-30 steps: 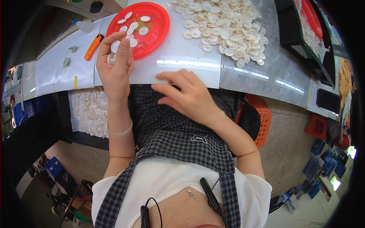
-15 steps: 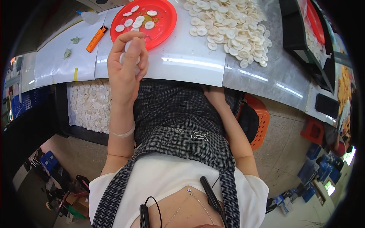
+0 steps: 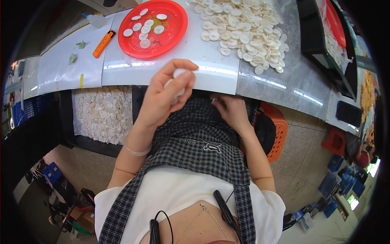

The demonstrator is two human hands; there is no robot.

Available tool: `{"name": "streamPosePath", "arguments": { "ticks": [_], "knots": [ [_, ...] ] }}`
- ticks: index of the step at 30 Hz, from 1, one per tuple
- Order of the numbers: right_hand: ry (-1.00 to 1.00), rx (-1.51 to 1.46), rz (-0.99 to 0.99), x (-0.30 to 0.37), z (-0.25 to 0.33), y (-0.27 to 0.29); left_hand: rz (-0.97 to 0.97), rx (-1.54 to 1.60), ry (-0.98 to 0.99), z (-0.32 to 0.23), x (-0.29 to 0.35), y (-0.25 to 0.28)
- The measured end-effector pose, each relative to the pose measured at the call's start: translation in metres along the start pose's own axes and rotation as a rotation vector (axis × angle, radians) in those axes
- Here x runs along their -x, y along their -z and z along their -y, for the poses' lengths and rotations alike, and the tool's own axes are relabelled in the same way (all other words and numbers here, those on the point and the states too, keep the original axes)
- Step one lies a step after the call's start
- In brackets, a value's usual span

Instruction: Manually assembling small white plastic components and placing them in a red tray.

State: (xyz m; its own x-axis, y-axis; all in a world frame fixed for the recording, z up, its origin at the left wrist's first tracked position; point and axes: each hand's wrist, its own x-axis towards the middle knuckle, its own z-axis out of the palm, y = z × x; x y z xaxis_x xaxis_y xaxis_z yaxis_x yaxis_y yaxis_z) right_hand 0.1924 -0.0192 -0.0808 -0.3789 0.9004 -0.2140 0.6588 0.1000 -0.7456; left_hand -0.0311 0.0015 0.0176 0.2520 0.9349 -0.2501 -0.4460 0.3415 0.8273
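Observation:
My left hand [image 3: 164, 95] is raised over the table's near edge, fingers curled around several white round buttons [image 3: 178, 74] stacked in its grip. Lower and to the right, my right hand [image 3: 235, 112] is at the table edge above my lap, fingers bent together. A small white piece [image 3: 213, 100], apparently another button, shows at its fingertips; the rest is hidden. Beyond my left hand lies a red plate [image 3: 178, 30] bearing several loose white buttons [image 3: 145, 43]. A large heap of the same buttons [image 3: 248, 36] is spread on the table to the right.
An orange cutter-like tool [image 3: 103, 43], a small bottle with a blue tip [image 3: 94, 19] and two greenish scraps [image 3: 72, 59] lie at the left. A black tray of white buttons [image 3: 103, 116] sits below the table's left edge. A black bin [image 3: 321, 49], a dark phone [image 3: 349, 113] and an orange stool [image 3: 277, 134] are at the right.
My left hand has moved right and nearer, away from the plate, still holding buttons. One more button now shows on the plate's near side. My right hand has come up from under the table edge.

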Motion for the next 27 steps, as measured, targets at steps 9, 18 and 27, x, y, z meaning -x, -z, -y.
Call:
{"name": "streamPosePath", "arguments": {
  "ticks": [9,18,27],
  "knots": [
    [0.569,-0.094,-0.522,0.016,0.086,0.05,0.29,-0.167,0.078,0.011,0.006,-0.01],
    [0.427,0.0,-0.493,-0.024,0.074,0.068,0.158,-0.422,-0.194,0.009,0.008,-0.005],
    [0.444,0.223,-0.495,-0.034,0.066,0.059,0.076,-0.307,-0.167,0.012,0.003,-0.01]
  ]
}}
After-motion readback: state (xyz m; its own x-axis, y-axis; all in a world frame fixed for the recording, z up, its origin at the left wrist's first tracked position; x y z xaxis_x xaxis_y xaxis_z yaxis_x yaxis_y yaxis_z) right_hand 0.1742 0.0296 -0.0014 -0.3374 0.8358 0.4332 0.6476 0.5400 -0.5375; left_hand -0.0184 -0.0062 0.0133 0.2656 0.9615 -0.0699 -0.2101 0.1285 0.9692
